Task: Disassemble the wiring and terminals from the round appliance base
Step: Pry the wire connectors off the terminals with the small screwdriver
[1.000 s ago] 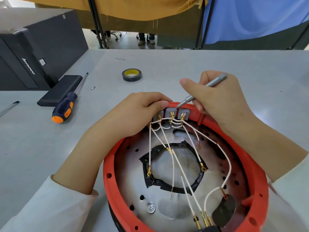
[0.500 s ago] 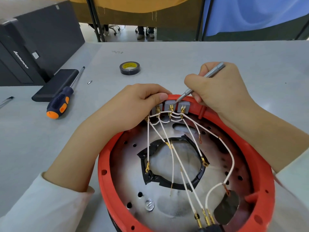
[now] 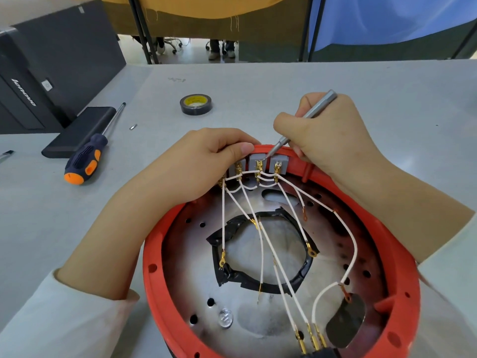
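Two hands: both of mine work at the far rim of the round red base (image 3: 152, 257), which stands on the grey table (image 3: 258, 81) close in front of me.
Left hand (image 3: 206, 161): my fingers are curled over the rim beside the grey terminal blocks (image 3: 255, 161); the thumb presses on the leftmost block and holds the base.
Right hand (image 3: 327, 133): closed around a thin silver screwdriver (image 3: 304, 120), held like a pen; its tip touches the top of the middle block.
Wires: white wires (image 3: 260, 251) run from the gold terminals at the blocks across the metal plate (image 3: 196, 288) to a black connector at the near edge.
Centre of plate: a hole edged with black tape.
Table, left side: a big screwdriver with orange and dark handle (image 3: 85, 161), a flat black box (image 3: 80, 130), a small screw bit (image 3: 133, 126).
Table, farther: a roll of black tape (image 3: 195, 104).
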### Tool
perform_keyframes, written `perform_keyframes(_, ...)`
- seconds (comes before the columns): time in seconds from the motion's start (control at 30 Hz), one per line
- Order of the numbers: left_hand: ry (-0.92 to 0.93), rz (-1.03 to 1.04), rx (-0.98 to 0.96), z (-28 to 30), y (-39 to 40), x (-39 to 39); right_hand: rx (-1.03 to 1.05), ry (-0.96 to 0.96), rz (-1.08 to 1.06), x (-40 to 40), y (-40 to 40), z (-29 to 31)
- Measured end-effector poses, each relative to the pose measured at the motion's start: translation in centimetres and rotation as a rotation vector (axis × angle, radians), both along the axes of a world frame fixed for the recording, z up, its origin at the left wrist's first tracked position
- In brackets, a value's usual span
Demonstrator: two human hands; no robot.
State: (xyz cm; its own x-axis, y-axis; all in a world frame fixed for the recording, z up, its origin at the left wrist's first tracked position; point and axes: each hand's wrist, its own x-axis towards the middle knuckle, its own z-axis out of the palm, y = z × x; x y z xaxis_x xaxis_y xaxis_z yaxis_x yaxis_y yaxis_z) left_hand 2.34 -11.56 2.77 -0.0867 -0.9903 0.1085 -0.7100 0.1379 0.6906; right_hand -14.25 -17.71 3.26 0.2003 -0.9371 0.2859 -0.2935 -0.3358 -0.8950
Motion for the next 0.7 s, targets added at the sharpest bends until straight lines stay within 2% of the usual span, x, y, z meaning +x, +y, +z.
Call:
perform_keyframes(0.1, -0.003, 0.006, -0.013, -0.02, 0.00, 0.02, -0.058, 0.140, -0.008, 0.31, 0.23, 0.09)
perform_keyframes(0.17, -0.001, 0.011, -0.017, -0.06, 0.00, 0.00, -0.083, 0.159, 0.000, 0.34, 0.50, 0.11)
perform_keyframes(0.4, 0.015, 0.004, -0.019, -0.18, -0.02, 0.00, -0.122, 0.123, -0.011, 0.20, 0.93, 0.10)
perform_keyframes(0.7, -0.001, 0.006, -0.014, -0.10, -0.05, 0.03, 0.005, 0.055, 0.061, 0.31, 0.33, 0.16)
